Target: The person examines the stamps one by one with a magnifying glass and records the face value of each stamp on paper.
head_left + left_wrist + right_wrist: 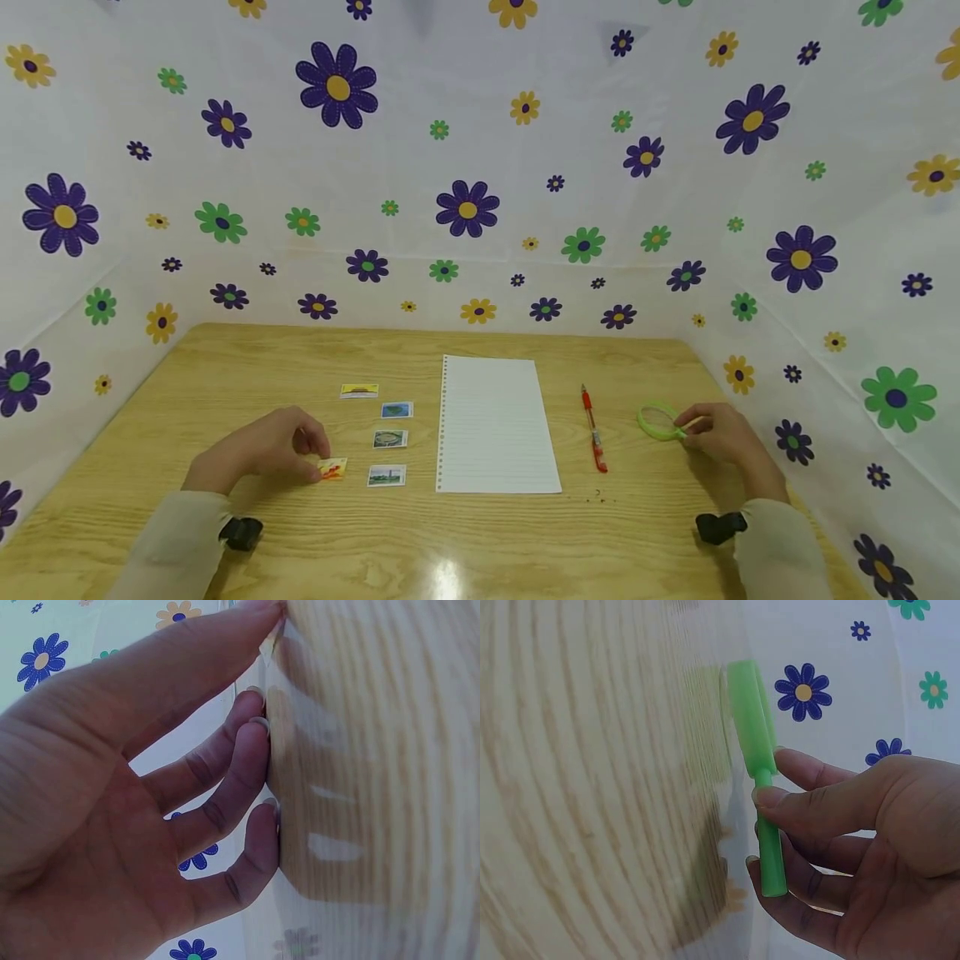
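Note:
My left hand has its thumb and index finger at the left edge of a small yellow-and-red stamp, pinching it at the tabletop. In the left wrist view only a sliver of it shows at the thumb tip, and the other fingertips touch the wood. My right hand holds a green magnifying glass by its handle, thumb on one side and fingers behind. To the right of the left hand lie more picture stamps: a yellow one, a blue one, a brownish one and a grey-green one.
A lined sheet of paper with a punched left edge lies mid-table. Between it and the magnifying glass is a red pen, with small dark specks nearer the front. Flower-printed white cloth encloses the table's back and sides.

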A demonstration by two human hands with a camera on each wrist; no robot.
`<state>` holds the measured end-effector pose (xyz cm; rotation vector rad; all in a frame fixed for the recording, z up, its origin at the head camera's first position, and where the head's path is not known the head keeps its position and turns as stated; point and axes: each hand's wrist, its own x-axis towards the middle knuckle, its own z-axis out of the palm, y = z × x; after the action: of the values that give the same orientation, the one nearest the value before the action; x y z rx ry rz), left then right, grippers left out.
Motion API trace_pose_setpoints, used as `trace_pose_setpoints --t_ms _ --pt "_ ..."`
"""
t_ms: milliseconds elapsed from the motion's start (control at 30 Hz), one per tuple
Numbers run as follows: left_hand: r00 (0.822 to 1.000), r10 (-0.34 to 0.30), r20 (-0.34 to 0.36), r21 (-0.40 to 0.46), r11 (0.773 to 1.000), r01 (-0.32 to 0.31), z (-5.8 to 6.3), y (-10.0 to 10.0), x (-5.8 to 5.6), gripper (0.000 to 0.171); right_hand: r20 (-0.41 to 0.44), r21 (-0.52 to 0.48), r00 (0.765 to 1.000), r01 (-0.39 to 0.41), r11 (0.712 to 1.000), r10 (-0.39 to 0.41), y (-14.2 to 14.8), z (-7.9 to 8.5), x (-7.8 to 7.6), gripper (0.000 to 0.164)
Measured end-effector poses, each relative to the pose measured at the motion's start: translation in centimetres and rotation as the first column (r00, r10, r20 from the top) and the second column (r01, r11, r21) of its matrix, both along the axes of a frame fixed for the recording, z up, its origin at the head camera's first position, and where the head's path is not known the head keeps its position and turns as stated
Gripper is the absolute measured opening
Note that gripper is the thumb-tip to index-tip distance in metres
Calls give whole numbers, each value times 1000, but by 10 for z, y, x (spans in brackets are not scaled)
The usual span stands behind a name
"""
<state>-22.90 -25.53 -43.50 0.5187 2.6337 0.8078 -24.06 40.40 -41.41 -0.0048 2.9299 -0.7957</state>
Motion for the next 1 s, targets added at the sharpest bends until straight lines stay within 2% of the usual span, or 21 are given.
trace_pose_setpoints --t_ms 433,833,1000 --pt "1000 -4 3 8 1000 4 2 -1 0 21 23 -24 999 -26 999 27 7 -4 -2 19" --pt "1000 -21 2 25 999 21 2 -1 2 20 48 -31 999 -2 1000 3 5 -5 -3 20" --pt "1000 -5 10 18 1000 5 1 -1 1 20 54 -30 999 5 1000 -4 6 -6 -2 20"
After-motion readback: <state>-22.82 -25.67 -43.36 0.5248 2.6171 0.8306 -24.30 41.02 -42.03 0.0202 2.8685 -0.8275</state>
